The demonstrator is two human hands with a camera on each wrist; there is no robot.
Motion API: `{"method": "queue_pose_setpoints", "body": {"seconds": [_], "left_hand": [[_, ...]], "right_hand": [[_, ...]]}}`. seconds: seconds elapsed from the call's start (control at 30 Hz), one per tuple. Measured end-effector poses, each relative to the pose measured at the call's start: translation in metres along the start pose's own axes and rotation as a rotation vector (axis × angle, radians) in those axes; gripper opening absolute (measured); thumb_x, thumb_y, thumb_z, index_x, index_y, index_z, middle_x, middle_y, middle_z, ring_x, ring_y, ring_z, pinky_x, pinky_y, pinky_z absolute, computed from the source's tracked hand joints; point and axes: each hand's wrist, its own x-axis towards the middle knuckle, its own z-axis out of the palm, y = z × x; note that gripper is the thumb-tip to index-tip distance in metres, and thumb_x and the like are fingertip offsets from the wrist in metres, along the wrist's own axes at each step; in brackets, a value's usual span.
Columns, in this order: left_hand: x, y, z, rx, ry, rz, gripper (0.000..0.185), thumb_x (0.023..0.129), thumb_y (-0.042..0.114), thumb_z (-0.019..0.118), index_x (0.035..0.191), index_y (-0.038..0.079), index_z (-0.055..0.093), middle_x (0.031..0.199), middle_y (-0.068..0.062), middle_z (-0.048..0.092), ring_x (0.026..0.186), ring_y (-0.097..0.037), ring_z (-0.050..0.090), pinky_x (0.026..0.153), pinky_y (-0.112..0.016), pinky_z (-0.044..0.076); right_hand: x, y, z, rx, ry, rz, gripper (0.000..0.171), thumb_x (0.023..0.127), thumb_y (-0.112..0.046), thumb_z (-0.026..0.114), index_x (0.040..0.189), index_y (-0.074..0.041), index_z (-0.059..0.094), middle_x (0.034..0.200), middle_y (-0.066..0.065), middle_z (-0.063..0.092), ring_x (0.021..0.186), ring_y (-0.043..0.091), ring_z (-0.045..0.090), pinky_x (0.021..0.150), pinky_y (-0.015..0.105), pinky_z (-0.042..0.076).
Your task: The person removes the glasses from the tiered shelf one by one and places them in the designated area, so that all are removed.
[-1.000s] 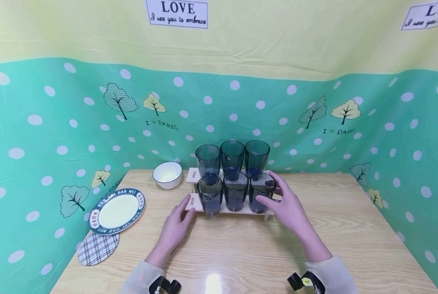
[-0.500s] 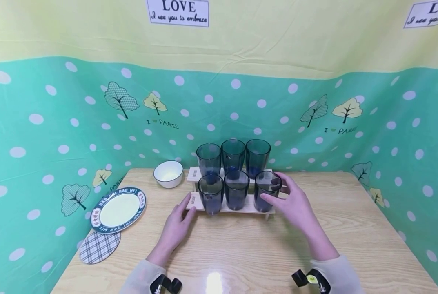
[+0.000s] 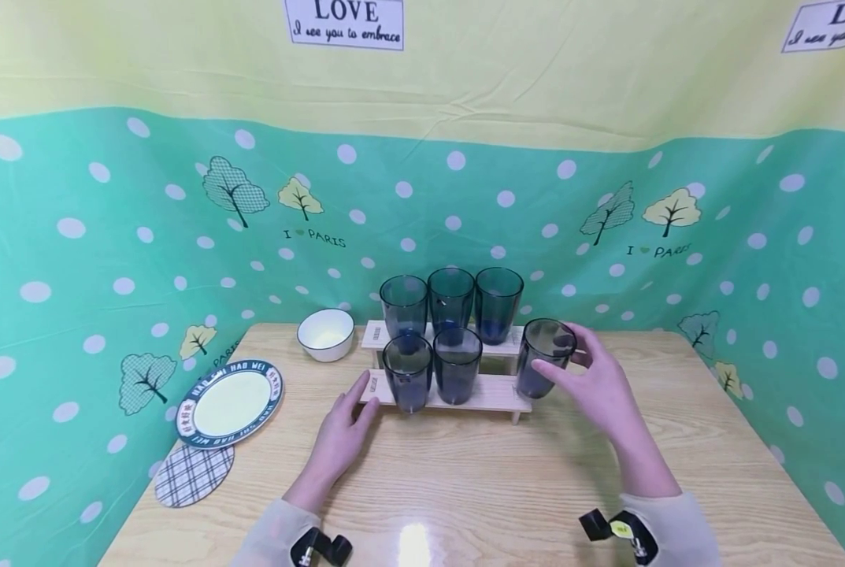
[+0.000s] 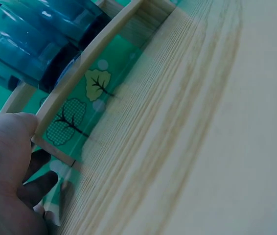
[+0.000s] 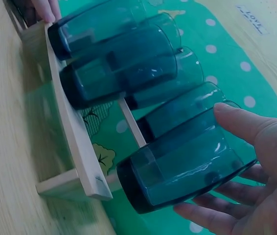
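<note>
A dark tinted drinking glass is gripped near its rim by my right hand, thumb in front and fingers behind. It leans a little at the right end of a two-step wooden rack; in the right wrist view its base is off the rack's end. Two like glasses stand on the front step, and three more on the back step. My left hand touches the left end of the front step. In the left wrist view, the thumb lies against that end, with other fingers below.
A white bowl stands left of the rack. Farther left, a blue-rimmed plate overlaps a checked round mat. Wooden tabletop extends in front, and a green dotted cloth hangs behind and at both sides.
My right hand has moved right with the glass, from the right spot on the front step to beyond its end, tilting it slightly. My left hand stays at the rack.
</note>
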Motion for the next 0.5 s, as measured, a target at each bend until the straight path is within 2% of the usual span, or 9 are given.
{"method": "queue_pose_setpoints", "body": {"seconds": [0.3, 0.5], "left_hand": [[0.0, 0.0, 0.0, 0.003, 0.005, 0.002, 0.063, 0.116, 0.045, 0.056, 0.173, 0.022, 0.04, 0.176, -0.013, 0.039, 0.161, -0.057, 0.022, 0.13, -0.072, 0.02], [-0.001, 0.0, 0.0, 0.006, 0.002, 0.003, 0.063, 0.116, 0.047, 0.055, 0.174, 0.025, 0.039, 0.176, -0.013, 0.038, 0.161, -0.056, 0.023, 0.13, -0.072, 0.021]], "right_hand": [[0.004, 0.007, -0.01, 0.006, 0.057, 0.023, 0.109, 0.093, -0.06, 0.087, 0.174, -0.013, 0.032, 0.165, 0.023, 0.051, 0.148, 0.049, 0.049, 0.112, 0.067, 0.05], [0.009, 0.015, -0.011, 0.029, 0.093, 0.054, 0.111, 0.092, -0.061, 0.087, 0.176, -0.016, 0.029, 0.169, 0.022, 0.046, 0.151, 0.049, 0.047, 0.113, 0.067, 0.05]]}}
